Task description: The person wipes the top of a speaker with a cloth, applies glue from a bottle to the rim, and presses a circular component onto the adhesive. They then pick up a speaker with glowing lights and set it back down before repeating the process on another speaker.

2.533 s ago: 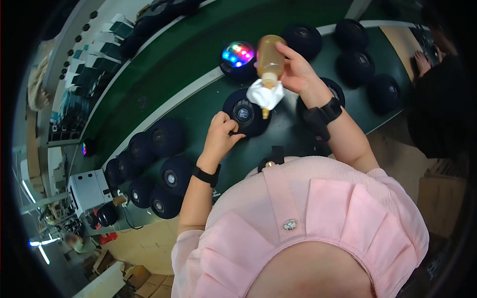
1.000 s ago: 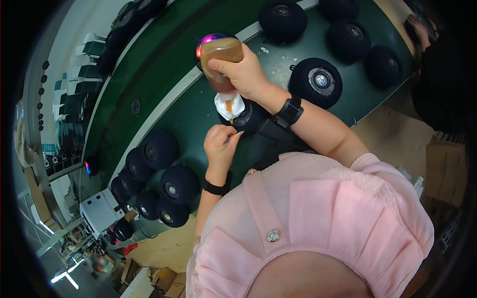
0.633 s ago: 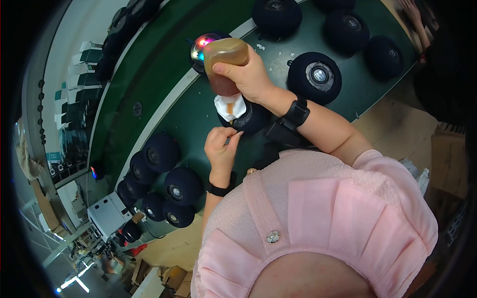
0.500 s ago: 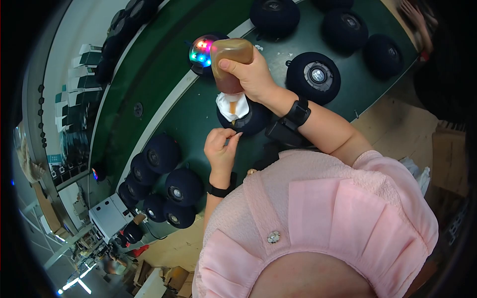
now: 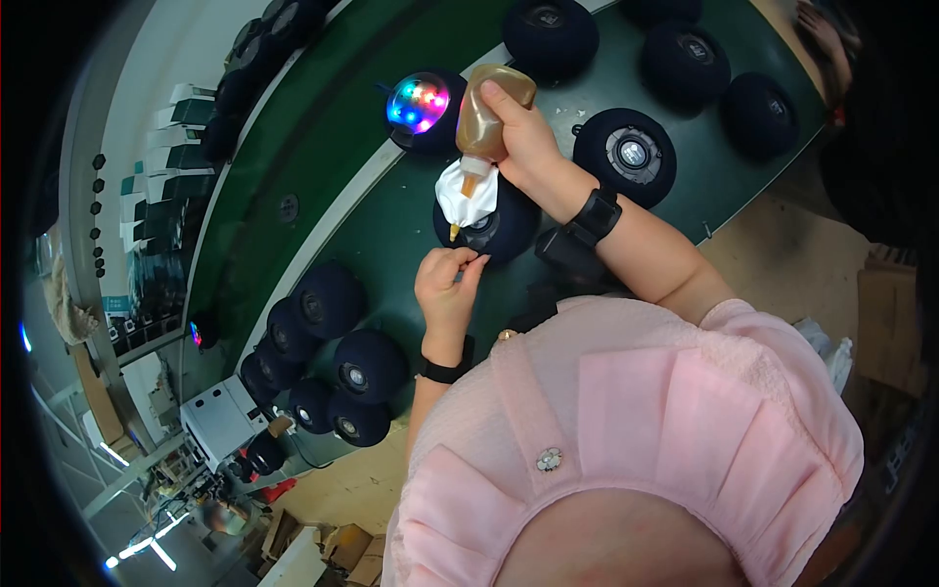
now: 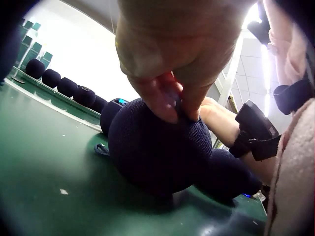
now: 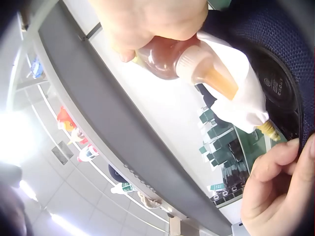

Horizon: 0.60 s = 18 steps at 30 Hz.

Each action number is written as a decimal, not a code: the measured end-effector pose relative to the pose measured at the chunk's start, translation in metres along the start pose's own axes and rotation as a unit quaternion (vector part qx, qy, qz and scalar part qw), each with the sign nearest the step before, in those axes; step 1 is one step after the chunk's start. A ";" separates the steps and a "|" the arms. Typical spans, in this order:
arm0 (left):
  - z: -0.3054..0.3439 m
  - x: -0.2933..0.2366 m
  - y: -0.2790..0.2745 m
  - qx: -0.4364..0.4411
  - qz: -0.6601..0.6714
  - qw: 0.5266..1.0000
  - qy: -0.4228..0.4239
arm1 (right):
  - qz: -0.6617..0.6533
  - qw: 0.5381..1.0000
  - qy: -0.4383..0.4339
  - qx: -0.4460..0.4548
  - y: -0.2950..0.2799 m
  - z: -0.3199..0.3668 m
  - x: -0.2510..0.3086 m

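Note:
A round navy speaker [image 5: 518,217] with mesh fabric lies on the green table before me, its black base [image 7: 275,83] facing up. My left hand [image 5: 446,286] pinches the fabric cover [image 6: 157,147] at the speaker's near rim between thumb and fingers. In my right hand [image 5: 534,147] is a clear squeeze bottle [image 5: 478,127] of amber liquid, tipped nozzle down. White tissue [image 5: 460,198] wraps the nozzle. Its yellowish tip [image 7: 268,131] points at the rim, right by the left fingertips. The right wrist view shows the tip close to the fabric edge.
Beyond the pale rail [image 5: 337,201], a speaker with coloured lights [image 5: 419,104] glows. Another speaker [image 5: 626,157] sits to the right; several more are grouped at left [image 5: 370,366] and far right. A white machine [image 5: 223,421] stands at the left end.
The bottle came down and left to the speaker's rim, then lately shifted slightly right and tilted differently. The left hand keeps its pinch at the rim. The head view has turned.

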<state>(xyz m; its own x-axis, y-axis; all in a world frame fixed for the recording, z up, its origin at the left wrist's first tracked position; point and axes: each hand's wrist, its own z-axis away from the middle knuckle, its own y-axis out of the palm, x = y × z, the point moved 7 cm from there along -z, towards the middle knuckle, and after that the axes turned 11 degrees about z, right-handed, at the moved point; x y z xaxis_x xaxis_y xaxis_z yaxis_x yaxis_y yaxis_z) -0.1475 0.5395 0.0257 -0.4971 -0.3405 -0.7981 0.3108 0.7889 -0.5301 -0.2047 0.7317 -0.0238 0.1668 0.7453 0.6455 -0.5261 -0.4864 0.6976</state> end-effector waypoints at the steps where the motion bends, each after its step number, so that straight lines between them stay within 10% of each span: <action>1: 0.000 0.001 0.000 0.000 -0.001 1.000 0.002 | -0.034 0.999 0.038 -0.014 -0.003 -0.002 -0.004; 12: -0.018 -0.005 0.005 0.066 -0.021 0.998 0.001 | -0.210 0.953 0.208 -0.070 0.003 -0.001 0.004; 18: -0.047 0.008 -0.015 -0.061 -0.072 0.994 -0.051 | -0.233 0.949 0.211 -0.030 0.008 0.002 0.018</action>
<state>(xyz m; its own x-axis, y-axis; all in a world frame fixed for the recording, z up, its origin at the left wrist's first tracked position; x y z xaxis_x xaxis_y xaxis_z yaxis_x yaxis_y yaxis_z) -0.1947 0.5491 0.0406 -0.4422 -0.4999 -0.7447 0.1392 0.7820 -0.6075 -0.2041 0.7401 -0.0064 0.0518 0.9954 0.0801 -0.5264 -0.0409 0.8493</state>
